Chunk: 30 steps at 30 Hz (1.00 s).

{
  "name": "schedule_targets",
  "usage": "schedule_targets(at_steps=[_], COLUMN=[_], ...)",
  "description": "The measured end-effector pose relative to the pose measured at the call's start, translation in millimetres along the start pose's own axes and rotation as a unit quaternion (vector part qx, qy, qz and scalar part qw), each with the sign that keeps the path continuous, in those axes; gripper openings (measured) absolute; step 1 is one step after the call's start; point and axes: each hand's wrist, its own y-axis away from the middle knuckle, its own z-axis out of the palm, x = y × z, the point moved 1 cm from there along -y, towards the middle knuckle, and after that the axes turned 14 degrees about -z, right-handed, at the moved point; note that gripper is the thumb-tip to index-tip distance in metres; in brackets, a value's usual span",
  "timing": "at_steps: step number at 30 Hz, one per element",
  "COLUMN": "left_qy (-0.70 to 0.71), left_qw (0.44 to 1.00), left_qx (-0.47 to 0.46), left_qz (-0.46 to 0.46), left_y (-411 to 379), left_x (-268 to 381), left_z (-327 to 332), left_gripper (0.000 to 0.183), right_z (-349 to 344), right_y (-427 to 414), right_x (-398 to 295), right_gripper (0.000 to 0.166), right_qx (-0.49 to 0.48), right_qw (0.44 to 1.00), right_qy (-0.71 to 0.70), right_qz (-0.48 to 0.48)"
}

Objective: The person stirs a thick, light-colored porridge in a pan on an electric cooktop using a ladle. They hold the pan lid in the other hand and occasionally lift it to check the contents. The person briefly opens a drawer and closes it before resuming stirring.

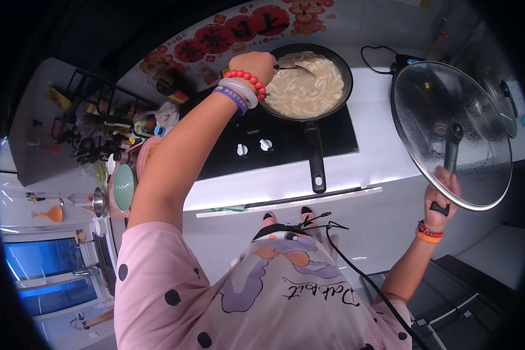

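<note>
My left hand is closed around the dark handle of a metal spoon or ladle, whose head dips into the pan at its upper side. Pale pieces in cloudy, whitish liquid fill much of the black frying pan. The pan sits on a black glass hob, its handle pointing towards me. To the right, my right hand grips the black handle of a large glass lid, held tilted and away from the pan. Some of my fingers show through the glass.
Two white knobs are on the hob. White counter borders it. At left stand a green bowl, a pink dish, a metal bowl and a black rack. A black cable lies behind the lid.
</note>
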Motion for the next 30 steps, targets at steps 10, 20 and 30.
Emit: schedule_targets(at_steps=[10, 20, 30], left_qy=[-0.023, -0.027, -0.034], left_qw=[0.999, 0.997, 0.998], left_qx=[0.021, -0.046, 0.005], left_qz=[0.045, 0.059, 0.057], left_y=[71, 86, 59], left_x=[-33, -28, 5], left_z=[-76, -72, -27], left_gripper=[0.019, 0.017, 0.018], right_z=[-2, 5, 1], right_y=[0, -3, -1], right_x=[-1, 5, 2], right_gripper=[0.019, 0.018, 0.021], right_qx=[0.003, -0.012, -0.002], right_qw=[1.0, 1.0, 1.0], right_qy=[-0.021, -0.014, -0.015], right_qz=[0.002, 0.014, -0.005])
